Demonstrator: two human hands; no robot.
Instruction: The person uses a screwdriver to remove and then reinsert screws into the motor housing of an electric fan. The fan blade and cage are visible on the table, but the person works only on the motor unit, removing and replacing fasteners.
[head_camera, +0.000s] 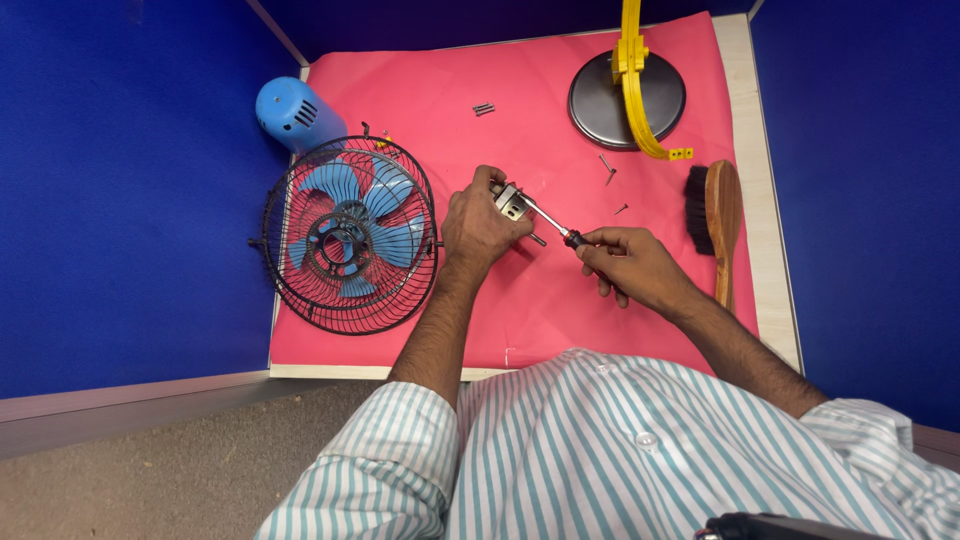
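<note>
- Two hands meet over the middle of a pink sheet (560, 310): the left hand (483, 228) is closed around a small metal bracket (511, 202), gripping it between thumb and fingers, just above the sheet.
- The right hand (632, 264) is curled shut around the dark handle of a screwdriver (552, 222), whose thin shaft runs up and to the left until its tip meets the bracket.
- Both forearms are bare, coming out of rolled sleeves of a shirt (600, 450) striped white and green.
- Just beside the left hand, to its left, a table fan (345, 235) lies flat, with blue blades inside a black wire cage and a blue motor housing (290, 112) at its upper left, over the edge of the sheet.
- Near the right hand, loose screws (607, 168) lie on the sheet, with another pair (484, 108) further up.
- Beyond them sits a round dark base plate (610, 100), with a yellow curved bracket (640, 90) across it.
- At the right edge of the sheet lies a wooden brush (715, 225) with black bristles, well apart from the fan.
- The sheet covers a pale table (775, 250), and blue partition walls (120, 200) enclose it on three sides.
</note>
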